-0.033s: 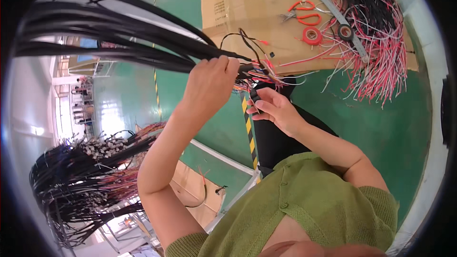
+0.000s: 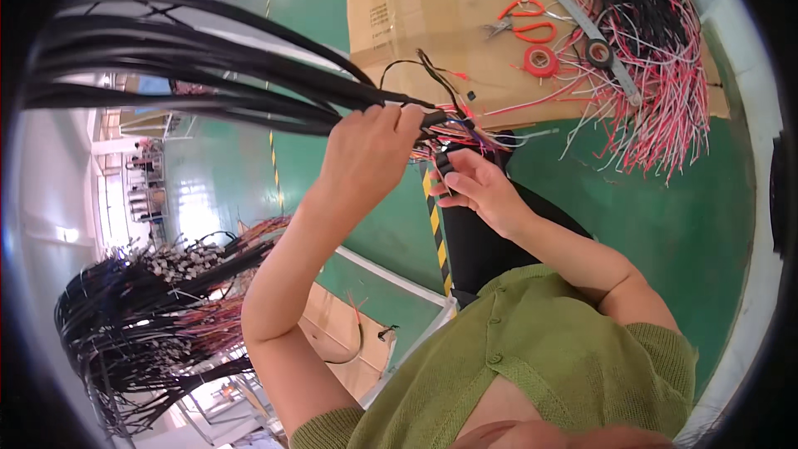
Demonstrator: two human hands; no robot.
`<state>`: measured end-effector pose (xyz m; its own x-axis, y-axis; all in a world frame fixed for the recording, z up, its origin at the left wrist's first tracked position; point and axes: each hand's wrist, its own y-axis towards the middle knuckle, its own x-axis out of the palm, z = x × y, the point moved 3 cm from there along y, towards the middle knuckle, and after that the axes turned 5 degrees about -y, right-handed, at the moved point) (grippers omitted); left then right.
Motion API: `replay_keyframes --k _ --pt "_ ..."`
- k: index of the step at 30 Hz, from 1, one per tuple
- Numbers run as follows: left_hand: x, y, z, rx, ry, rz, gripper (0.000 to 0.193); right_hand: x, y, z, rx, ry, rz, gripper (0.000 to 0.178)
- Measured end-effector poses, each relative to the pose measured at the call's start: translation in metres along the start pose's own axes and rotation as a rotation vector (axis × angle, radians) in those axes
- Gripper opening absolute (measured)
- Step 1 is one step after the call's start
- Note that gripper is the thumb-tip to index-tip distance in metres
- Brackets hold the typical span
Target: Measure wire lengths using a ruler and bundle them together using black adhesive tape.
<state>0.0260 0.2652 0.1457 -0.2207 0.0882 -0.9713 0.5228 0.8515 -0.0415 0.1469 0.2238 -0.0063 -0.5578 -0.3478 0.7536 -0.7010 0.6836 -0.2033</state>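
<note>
My left hand [image 2: 370, 148] is closed around a thick bundle of black sheathed cables [image 2: 241, 75], which stretches away to the upper left. Just past my fingers, thin coloured wires [image 2: 465, 125] fan out of the bundle's end. Close beneath those wires, my right hand [image 2: 489, 191] pinches a small black piece [image 2: 444, 165] between thumb and fingers; its exact kind is hard to make out. Beyond both hands lies a sheet of cardboard [image 2: 424, 17], with orange-handled snips [image 2: 528, 21], a red tape roll [image 2: 540, 61] and a black tape roll [image 2: 598, 53] on it.
A grey metal strip [image 2: 573, 8] lies beside a big heap of red, white and black wires [image 2: 652, 75] spilling over the cardboard's right edge. At the lower left hangs a large mass of black cables with white connectors [image 2: 150, 308]. Yellow-black tape [image 2: 436, 233] marks the green floor.
The cable end and my left hand have shifted very slightly down and right. My right hand keeps its pinch on the black piece.
</note>
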Motion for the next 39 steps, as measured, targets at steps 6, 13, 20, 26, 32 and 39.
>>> replay_keyframes --k 6,13,20,26,32,39 --pt "-0.051 0.02 0.046 0.013 -0.145 0.004 0.017 -0.006 -0.011 -0.052 -0.268 -0.005 0.068 0.03" --pt "-0.072 0.025 0.061 0.032 -0.336 0.02 0.017 -0.003 -0.033 -0.083 -0.476 -0.017 -0.034 0.044" --pt "-0.078 0.024 0.06 -0.064 -0.424 -0.069 0.016 -0.004 -0.035 -0.081 -0.432 0.026 -0.066 0.048" --pt "-0.078 0.021 0.06 -0.106 -0.433 -0.112 0.014 0.001 -0.039 -0.086 -0.428 0.031 -0.094 0.047" --pt "-0.076 0.016 0.057 -0.141 -0.54 -0.185 0.015 0.002 -0.034 -0.082 -0.451 0.083 -0.262 0.056" --pt "-0.074 0.014 0.059 -0.154 -0.64 -0.07 0.014 0.019 -0.035 -0.086 -0.279 0.231 -0.192 0.036"
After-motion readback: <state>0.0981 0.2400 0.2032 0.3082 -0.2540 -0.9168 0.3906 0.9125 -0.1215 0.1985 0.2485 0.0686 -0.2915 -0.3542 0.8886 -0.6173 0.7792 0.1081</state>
